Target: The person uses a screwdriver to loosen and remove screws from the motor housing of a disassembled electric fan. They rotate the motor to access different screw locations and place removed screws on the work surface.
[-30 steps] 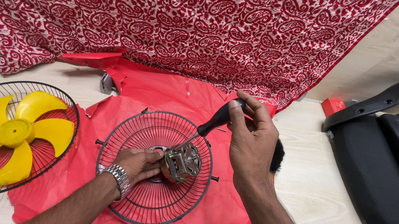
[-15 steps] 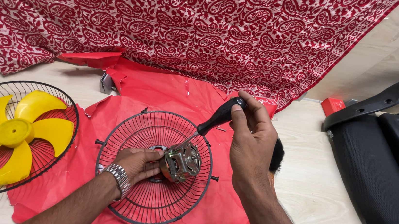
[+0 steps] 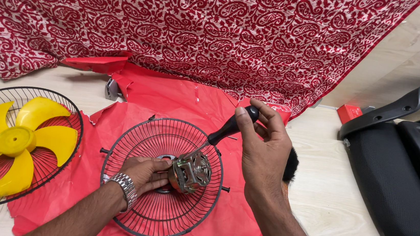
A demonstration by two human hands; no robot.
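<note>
Lying well left of the rear grille (image 3: 159, 221), a yellow blade (image 3: 12, 142) rests inside a second black grille (image 3: 69, 114). A red sheet (image 3: 171, 96) sits under the rear grille and reaches back to a red patterned cloth (image 3: 203, 30) behind it. At the rear grille's centre, the left hand (image 3: 145, 173), a metal watch (image 3: 124, 186) on its wrist, has its fingers curled against the motor (image 3: 190, 171), steadying it. Above the rear grille's right edge, the right hand (image 3: 263, 151) pinches the black handle of a screwdriver (image 3: 227, 130) between thumb and fingertips, its shaft slanting down to the motor. Well right of the rear grille stands a black chair (image 3: 404, 178), with a small red box (image 3: 349, 113) behind it.
</note>
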